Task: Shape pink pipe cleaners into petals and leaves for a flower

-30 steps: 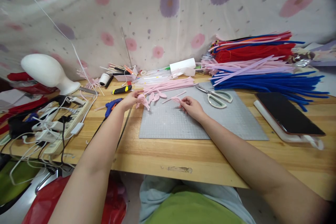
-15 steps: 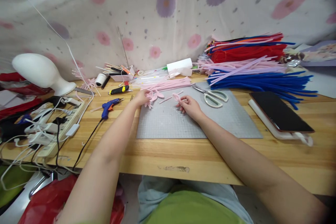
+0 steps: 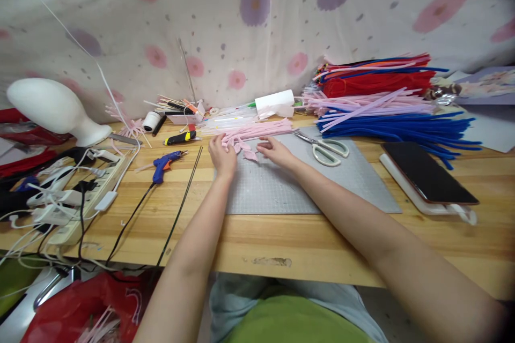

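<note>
Pink petals [image 3: 242,146] lie bunched between a person's hands at the far left of a gray mat [image 3: 277,193], before a row of pink stems [image 3: 261,129]. The left hand [image 3: 223,157] curls against them, its grip hidden; the right [image 3: 277,151], loosely bent, is just beside, its hold unclear. Scissors [image 3: 317,142] lie farther right.

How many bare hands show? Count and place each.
2: the left hand at the left edge of the grey gridded mat, beside pink fuzzy petal-shaped pieces; the right hand right of those pieces. None seems hidden.
</note>
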Demonstrator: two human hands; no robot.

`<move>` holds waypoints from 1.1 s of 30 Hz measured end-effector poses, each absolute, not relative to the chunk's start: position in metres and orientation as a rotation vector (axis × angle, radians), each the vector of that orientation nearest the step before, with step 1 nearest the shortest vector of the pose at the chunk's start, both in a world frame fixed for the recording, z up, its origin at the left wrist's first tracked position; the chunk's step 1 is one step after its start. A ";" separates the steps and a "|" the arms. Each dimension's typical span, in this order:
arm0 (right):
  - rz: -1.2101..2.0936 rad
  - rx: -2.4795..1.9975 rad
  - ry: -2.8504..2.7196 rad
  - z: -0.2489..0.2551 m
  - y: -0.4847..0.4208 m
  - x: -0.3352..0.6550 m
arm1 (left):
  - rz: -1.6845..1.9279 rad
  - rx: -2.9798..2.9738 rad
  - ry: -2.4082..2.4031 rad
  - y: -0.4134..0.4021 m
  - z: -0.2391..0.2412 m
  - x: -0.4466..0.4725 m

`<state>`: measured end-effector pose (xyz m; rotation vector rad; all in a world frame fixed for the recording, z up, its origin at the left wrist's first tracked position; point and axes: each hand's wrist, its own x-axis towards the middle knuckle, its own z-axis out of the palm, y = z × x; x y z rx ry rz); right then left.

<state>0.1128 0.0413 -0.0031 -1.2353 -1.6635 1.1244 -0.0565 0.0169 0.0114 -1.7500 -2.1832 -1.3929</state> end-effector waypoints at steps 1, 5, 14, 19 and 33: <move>0.985 -1.241 -1.744 -0.004 0.049 0.116 | -1.387 -1.774 -2.162 0.013 0.007 -0.050; 0.477 -1.414 -1.990 -0.001 0.078 0.135 | -1.098 -2.339 -1.836 -0.001 -0.005 -0.025; -0.101 -1.707 -2.242 -0.003 0.101 0.153 | -0.793 -2.478 -1.899 0.004 -0.015 -0.027; -0.177 -1.682 -2.262 0.002 0.099 0.156 | -0.857 -2.322 -2.015 0.004 -0.014 -0.040; -0.171 -1.728 -2.462 0.024 0.108 0.166 | -0.902 -2.436 -1.834 0.006 -0.013 -0.039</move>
